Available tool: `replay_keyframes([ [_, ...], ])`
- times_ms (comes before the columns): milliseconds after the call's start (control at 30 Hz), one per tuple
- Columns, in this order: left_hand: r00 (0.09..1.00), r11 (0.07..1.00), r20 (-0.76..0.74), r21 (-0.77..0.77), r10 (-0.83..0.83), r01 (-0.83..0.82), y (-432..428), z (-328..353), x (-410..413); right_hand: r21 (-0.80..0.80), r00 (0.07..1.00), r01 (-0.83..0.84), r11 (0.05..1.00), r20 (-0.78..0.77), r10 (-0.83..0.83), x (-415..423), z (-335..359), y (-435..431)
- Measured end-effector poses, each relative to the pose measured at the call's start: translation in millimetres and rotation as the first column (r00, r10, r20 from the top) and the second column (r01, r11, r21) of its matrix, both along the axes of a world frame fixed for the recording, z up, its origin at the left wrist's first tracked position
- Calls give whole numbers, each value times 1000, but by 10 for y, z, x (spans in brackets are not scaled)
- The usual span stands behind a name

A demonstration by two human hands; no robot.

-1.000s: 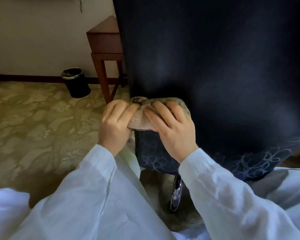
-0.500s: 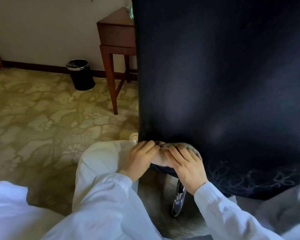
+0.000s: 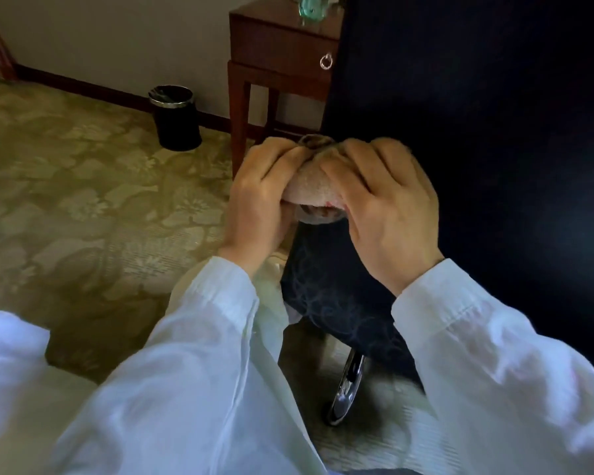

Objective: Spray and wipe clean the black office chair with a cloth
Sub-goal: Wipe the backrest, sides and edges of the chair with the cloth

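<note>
Left fingers [image 3: 282, 157]: curled and pressed together over the left end of the bunched cloth; thumb hidden underneath, cannot tell its placing.
Right fingers [image 3: 348, 166]: a little spread, bent over the right end of the same bundle, tips pressing into it.
Left hand [image 3: 258, 197]: at 9 o'clock of the bundle, knuckles up, closed on it.
Right hand [image 3: 391, 214]: at 3 o'clock of the bundle, closed on it, back of hand toward the camera.
Cloth [image 3: 311, 186]: beige, wadded between both hands, lying against the left edge of the chair back; a pinkish patch shows at its 6 o'clock underside.
Black office chair [image 3: 477, 149]: dark back panel filling the frame from 12 to 4 o'clock; patterned lower edge at 6 o'clock of the hands; chromed base leg [image 3: 345, 389] below that.
Step in hand: judged to be wiping the chair back's edge with both hands on the wad.
Handling advice: keep even pressure from both hands; wrap the wad round the edge rather than skim it; refold to a clean face when soiled; follow the edge in one line.
Risk: a loose wad may slip off the edge.
Surroundings: wooden side table [image 3: 282, 46] at 12 o'clock, black waste bin [image 3: 175, 118] at 10 o'clock, patterned carpet [image 3: 83, 200].
</note>
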State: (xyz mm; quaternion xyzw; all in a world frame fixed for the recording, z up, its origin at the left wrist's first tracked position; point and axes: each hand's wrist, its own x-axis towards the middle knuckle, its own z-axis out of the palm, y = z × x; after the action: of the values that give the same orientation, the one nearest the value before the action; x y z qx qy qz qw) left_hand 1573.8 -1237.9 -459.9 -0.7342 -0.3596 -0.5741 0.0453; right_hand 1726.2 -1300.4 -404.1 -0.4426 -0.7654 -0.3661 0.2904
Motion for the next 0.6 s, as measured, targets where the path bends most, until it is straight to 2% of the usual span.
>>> replay_keyframes([
  [200,996,986,70,-153,-57,68,83,-523,157,-102,972,71,992,230,-46,53,-271,128],
  [333,993,967,111,-246,-45,72,-1,-984,353,-232,956,134,963,286,-64,198,-646,86],
  [467,992,899,106,-425,-61,101,-200,-1429,621,-461,926,273,844,363,-101,373,-1057,-51],
  [600,986,844,133,-513,-103,157,-413,-1616,792,-503,936,256,825,344,-81,537,-1237,-217],
])
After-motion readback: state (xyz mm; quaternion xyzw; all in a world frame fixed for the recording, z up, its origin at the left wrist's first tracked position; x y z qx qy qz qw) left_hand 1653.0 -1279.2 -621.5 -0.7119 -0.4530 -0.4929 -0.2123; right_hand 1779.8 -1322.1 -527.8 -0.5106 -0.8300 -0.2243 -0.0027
